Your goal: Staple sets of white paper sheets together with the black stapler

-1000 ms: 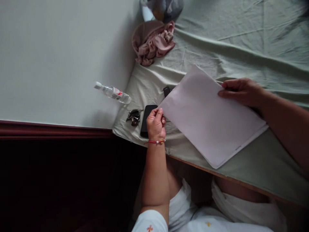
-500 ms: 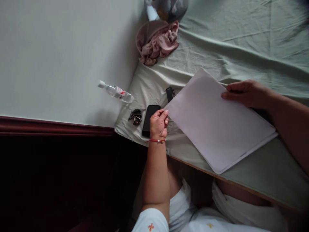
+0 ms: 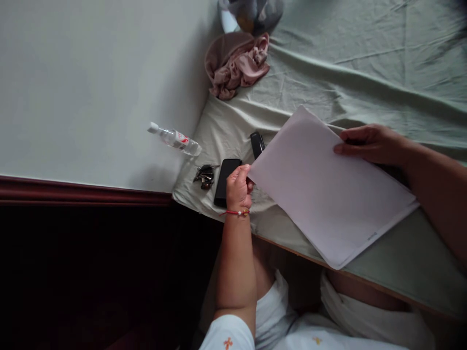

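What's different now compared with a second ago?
The paper has shifted slightly toward the person and to the right, uncovering more of the small black object beside it. Nothing was let go or newly taken: the left hand still holds one corner, the right hand the far edge. The phone, keys, bottle and pink cloth stayed put.
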### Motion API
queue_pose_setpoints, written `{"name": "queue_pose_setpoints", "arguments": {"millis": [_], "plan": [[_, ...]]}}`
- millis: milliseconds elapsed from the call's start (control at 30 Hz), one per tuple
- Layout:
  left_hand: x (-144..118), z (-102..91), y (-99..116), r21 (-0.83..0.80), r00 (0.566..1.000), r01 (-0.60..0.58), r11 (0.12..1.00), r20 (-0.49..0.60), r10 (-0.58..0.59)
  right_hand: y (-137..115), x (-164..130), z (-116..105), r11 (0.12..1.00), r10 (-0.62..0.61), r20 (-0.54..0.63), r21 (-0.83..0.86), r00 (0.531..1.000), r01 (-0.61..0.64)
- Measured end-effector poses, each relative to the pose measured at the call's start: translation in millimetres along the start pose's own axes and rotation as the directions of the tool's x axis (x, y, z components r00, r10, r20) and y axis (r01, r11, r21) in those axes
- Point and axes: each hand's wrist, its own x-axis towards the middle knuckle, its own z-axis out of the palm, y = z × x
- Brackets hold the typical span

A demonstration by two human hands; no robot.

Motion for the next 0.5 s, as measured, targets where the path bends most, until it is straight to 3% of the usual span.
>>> {"name": "queue_pose_setpoints", "arguments": {"millis": [200, 500], "plan": [[-3.2, 1.1, 2.3, 0.05, 0.999, 0.033, 0.998, 0.005, -0.033, 4.0, 2.6, -0.7, 0.999, -0.032, -0.028, -0.019, 0.999, 0.032], [-1.5, -0.1, -0.2, -0.028, 1.0, 0.005, 1.0, 0.008, -0.005, 5.8, 3.7, -1.0, 1.0, -0.027, -0.041, -0.009, 0.999, 0.027]]}}
